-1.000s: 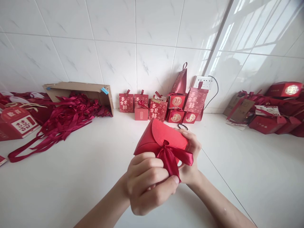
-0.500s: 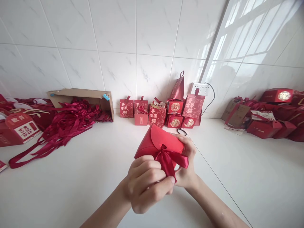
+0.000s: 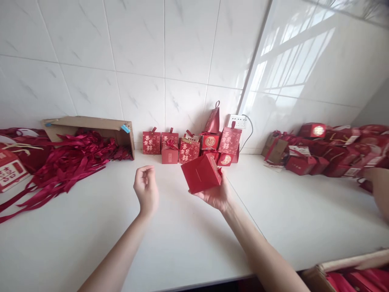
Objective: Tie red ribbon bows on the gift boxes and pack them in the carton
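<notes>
My right hand (image 3: 217, 194) holds a red gift box (image 3: 200, 175) above the white tabletop, fingers under it and thumb at its right side. The box is tilted, with a plain red face that has a thin slit turned toward me. Its bow is mostly hidden from this side. My left hand (image 3: 146, 188) hovers apart from the box, to its left, fingers curled in with nothing visible in them. Behind the box stand several small red boxes (image 3: 170, 156) with gold or white characters, some stacked against the tiled wall.
A cardboard carton (image 3: 86, 121) lies on its side at left, dark red ribbons (image 3: 73, 162) spilling out. Red boxes (image 3: 304, 164) are heaped at right, near another person's arm (image 3: 381, 192). A power strip (image 3: 237, 121) sits by the wall. Another carton (image 3: 317, 275) stands at lower right.
My left hand has let go of the ribbon bow and moved left. My right hand has turned the gift box, hiding the bow. The view has swung right, bringing another person's arm into sight.
</notes>
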Motion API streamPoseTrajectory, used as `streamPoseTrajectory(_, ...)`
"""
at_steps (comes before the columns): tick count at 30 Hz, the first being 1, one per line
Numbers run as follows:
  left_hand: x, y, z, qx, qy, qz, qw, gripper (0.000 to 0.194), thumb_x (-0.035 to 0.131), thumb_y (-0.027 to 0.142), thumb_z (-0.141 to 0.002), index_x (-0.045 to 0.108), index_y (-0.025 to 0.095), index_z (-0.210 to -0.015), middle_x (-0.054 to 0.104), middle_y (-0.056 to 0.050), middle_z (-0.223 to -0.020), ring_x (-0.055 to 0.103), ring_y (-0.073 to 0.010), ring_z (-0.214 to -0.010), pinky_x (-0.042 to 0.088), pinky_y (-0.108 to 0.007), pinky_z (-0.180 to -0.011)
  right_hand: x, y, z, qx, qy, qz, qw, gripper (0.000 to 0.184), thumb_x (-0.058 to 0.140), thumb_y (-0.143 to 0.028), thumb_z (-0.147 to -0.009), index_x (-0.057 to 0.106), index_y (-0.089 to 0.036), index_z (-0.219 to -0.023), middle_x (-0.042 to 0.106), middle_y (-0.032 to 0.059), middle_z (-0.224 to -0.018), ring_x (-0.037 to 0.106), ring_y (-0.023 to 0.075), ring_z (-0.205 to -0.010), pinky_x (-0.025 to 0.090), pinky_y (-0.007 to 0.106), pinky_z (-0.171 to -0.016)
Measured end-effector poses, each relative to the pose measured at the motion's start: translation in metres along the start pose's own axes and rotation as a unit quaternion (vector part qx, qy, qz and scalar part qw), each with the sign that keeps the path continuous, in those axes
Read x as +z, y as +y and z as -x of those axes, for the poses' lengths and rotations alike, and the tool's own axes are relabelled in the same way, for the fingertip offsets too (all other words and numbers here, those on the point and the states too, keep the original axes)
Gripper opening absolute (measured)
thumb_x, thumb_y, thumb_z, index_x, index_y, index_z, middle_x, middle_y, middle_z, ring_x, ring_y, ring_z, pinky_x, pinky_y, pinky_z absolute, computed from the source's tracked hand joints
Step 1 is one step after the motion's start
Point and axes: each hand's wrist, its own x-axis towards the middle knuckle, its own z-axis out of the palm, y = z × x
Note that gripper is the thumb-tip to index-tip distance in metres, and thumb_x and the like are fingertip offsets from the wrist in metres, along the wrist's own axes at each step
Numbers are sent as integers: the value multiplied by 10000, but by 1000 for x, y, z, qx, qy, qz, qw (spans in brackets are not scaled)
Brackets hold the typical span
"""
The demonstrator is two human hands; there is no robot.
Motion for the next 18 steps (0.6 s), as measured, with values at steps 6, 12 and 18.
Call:
streamPoseTrajectory(6, 6, -23, 7, -45, -89, -34, 994, 155, 493, 310, -763, 546, 169, -798, 553, 1, -709, 522, -120, -638, 421, -220, -574, 2, 12, 34, 4, -97, -77, 992, 628, 570, -649, -700, 489, -197, -1128, 642, 83, -1096, 635, 238, -955, 528, 463, -840)
streamPoseTrajectory(12, 6, -41, 3, 32, -136, -78, 987, 144, 526, 297, -750, 592, 170, -765, 593, 18, -681, 536, -114, -634, 416, -210, -579, -4, 29, 107, -189, 133, 82, 969, 607, 476, -675, -744, 502, -199, -1122, 615, 96, -1083, 615, 274, -963, 501, 501, -849)
streamPoseTrajectory(18, 22, -64, 6, 125, -271, -197, 934, 267, 713, 387, -578, 626, 150, -664, 518, 109, -517, 444, -15, -545, 332, -141, -600, -41, 32, 228, -510, 420, 519, 542, 751, 801, -486, -477, 487, -229, -1108, 524, 86, -1152, 492, 314, -1127, 364, 560, -995)
